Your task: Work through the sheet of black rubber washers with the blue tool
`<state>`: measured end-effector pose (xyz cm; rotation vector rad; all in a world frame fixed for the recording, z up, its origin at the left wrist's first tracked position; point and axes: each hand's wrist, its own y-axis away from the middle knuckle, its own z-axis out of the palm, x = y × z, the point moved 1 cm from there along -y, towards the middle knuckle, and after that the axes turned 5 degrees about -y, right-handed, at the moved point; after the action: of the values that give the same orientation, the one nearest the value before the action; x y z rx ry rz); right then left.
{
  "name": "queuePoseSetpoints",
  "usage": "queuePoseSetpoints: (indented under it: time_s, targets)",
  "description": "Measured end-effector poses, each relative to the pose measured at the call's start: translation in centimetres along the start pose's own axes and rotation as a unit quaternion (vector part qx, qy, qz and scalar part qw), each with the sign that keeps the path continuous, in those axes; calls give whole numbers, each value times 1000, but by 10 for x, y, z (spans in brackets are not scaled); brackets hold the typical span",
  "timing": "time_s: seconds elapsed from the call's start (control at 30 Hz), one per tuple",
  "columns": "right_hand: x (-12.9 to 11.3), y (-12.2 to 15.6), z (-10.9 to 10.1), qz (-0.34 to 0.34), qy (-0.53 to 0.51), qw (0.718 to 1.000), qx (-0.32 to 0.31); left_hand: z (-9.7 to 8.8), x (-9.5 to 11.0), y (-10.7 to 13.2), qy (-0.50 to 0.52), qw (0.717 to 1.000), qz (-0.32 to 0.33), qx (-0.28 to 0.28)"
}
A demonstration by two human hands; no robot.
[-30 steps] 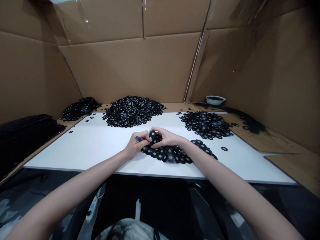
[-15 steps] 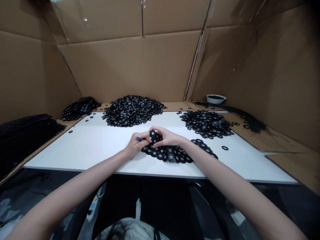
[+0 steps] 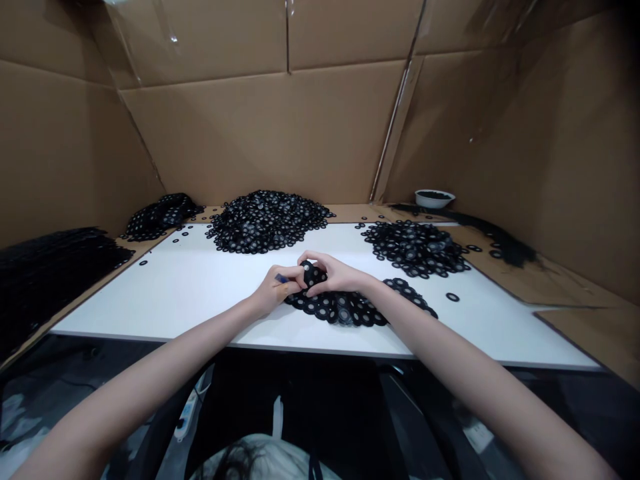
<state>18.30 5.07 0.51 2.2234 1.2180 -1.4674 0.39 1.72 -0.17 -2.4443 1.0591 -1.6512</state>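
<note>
My left hand (image 3: 274,289) and my right hand (image 3: 334,275) meet over the middle of the white board (image 3: 200,293). Both pinch a small bunch of black rings (image 3: 313,275) held just above a low heap of the same black rings (image 3: 345,308). A thin blue-tipped tool (image 3: 281,279) sticks out between the left fingers. The right forearm lies across the near heap and hides part of it.
A big mound of black rings (image 3: 265,222) lies at the back middle, another pile (image 3: 415,247) at the back right, loose rings around them. A white bowl (image 3: 434,198) stands far right. Dark stacks (image 3: 50,263) fill the left. Cardboard walls (image 3: 280,133) enclose the bench.
Both hands stay together on the ring bunch with only small finger shifts. The view has drifted slightly.
</note>
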Motion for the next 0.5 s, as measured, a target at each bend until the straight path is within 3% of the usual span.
queuePoseSetpoints:
  time_s: [0.5]
  targets:
    - [-2, 1, 1, 17, -8, 1000, -2, 1, 6, -1, 59, 997, -49, -13]
